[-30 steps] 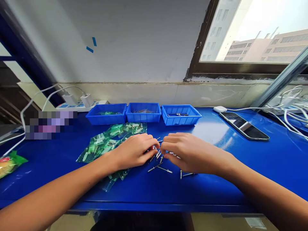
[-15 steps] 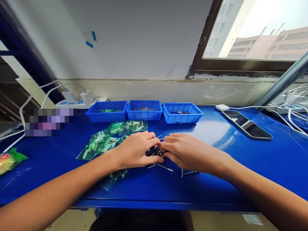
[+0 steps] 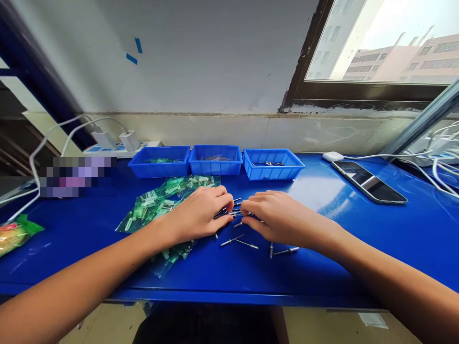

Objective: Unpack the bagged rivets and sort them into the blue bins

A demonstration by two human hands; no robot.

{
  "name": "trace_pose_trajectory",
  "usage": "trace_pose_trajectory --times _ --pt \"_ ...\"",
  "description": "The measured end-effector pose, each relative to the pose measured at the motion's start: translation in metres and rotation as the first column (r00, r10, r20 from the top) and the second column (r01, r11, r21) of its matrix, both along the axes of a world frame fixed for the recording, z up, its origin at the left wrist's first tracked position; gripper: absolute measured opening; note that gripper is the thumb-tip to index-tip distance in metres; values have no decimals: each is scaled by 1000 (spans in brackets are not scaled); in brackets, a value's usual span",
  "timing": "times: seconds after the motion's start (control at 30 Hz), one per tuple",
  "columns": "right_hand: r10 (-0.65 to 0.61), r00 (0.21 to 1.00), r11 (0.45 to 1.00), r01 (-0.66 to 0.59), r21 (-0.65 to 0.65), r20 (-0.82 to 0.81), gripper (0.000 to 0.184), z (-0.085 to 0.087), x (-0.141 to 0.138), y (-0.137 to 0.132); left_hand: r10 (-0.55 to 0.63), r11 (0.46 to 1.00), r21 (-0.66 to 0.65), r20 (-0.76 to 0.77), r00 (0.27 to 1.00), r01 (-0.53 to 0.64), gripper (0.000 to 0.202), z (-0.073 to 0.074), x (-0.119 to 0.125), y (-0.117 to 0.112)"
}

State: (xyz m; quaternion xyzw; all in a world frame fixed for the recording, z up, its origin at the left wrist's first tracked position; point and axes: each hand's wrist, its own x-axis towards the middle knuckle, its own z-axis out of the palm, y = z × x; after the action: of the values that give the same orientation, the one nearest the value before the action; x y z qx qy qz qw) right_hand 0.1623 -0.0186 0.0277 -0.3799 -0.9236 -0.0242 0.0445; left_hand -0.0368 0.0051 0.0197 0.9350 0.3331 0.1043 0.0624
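Note:
My left hand (image 3: 198, 215) rests on the blue table (image 3: 358, 248) with its fingers curled round a bunch of metal rivets (image 3: 229, 211). My right hand (image 3: 278, 217) lies just to the right, fingertips pinched on the same small pile of rivets. A few loose rivets (image 3: 239, 241) lie on the table in front of both hands, and two more rivets (image 3: 283, 250) sit near my right wrist. Small green plastic bags (image 3: 163, 200) holding parts spread out under and left of my left hand.
Three blue bins (image 3: 215, 161) stand in a row behind the hands; the right bin (image 3: 273, 164) holds some rivets. A phone (image 3: 368, 181) on a white cable lies at the right. A power strip (image 3: 118, 148) with chargers sits at the back left, a snack bag (image 3: 16, 231) far left.
Both hands stayed together over the rivet pile while the fingers gathered rivets. The view has tilted down slightly, so everything sits higher in the picture.

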Motion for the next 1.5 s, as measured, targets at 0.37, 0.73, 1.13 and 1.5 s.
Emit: trace_pose_trajectory --times 0.37,0.73,1.13,1.5 --pt "-72 996 997 71 -11 -50 13 -5 1 5 27 1000 14 -51 998 -26 12 3 3 -2" --pt "-34 962 994 62 93 -271 18 -3 2 6 62 996 55 185 981 -73 16 15 -1 -1" --pt "-14 922 989 71 132 -387 19 -9 -2 7 20 998 52 127 992 -27 13 11 -1 -4" --pt "-18 912 985 86 149 -410 22 -11 -1 8 51 996 69 177 983 -65 16 11 -2 -1"
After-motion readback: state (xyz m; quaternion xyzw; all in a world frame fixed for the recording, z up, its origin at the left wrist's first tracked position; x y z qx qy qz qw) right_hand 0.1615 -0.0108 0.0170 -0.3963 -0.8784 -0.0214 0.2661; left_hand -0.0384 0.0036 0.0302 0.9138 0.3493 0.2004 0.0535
